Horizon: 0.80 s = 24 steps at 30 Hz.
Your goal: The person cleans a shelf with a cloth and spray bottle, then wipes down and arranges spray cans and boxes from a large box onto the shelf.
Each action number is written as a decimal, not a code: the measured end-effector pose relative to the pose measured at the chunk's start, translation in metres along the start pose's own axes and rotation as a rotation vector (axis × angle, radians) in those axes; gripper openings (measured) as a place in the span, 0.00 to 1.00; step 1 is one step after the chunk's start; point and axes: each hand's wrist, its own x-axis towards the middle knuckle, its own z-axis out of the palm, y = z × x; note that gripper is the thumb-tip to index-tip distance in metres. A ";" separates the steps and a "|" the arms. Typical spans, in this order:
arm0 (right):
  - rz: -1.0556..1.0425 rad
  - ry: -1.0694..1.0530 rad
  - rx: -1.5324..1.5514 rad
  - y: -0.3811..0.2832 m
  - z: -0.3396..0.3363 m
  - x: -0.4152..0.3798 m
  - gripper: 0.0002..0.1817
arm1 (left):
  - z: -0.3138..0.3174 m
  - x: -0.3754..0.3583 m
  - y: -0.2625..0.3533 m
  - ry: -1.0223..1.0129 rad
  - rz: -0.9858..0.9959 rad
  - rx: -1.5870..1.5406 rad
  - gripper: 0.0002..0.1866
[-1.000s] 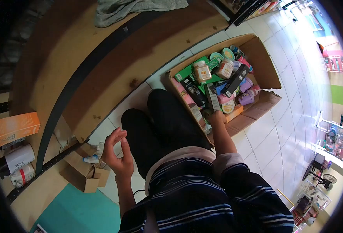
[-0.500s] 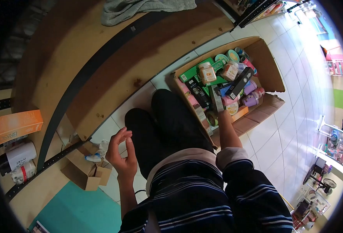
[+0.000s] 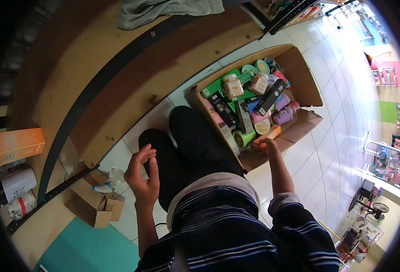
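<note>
My right hand is at the near side of an open cardboard box, its fingers closed on the near end of a slim orange box. Beside it inside the carton are a green-rimmed round container, a tub with a pale yellow lid and a grey box. A black box, purple containers, white-capped jars and green boxes are heaped there too. My left hand is raised by my knee, fingers curled and slightly apart from the thumb, holding nothing.
A wooden shelf with a dark metal edge curves along the left, with a grey cloth on top. An orange carton and white containers stand at far left. A small open cardboard box lies near a teal surface.
My right hand has left the grey box, which now lies among the other goods, and has shifted toward me onto the orange box. My left hand stays raised, nearly the same.
</note>
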 end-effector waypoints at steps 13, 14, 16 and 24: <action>-0.360 -0.264 -0.038 -0.047 0.064 -0.158 0.19 | 0.044 0.005 0.015 -0.302 -0.218 -0.449 0.20; -0.383 -0.366 -0.110 -0.048 0.071 -0.168 0.20 | 0.053 0.006 0.012 -0.377 -0.241 -0.550 0.22; -0.402 -0.570 -0.232 -0.063 0.102 -0.212 0.22 | 0.074 0.007 0.006 -0.480 -0.227 -0.740 0.26; -0.462 -1.094 -0.845 -0.101 0.229 -0.318 0.20 | 0.047 0.007 0.013 -0.460 -0.269 -1.671 0.33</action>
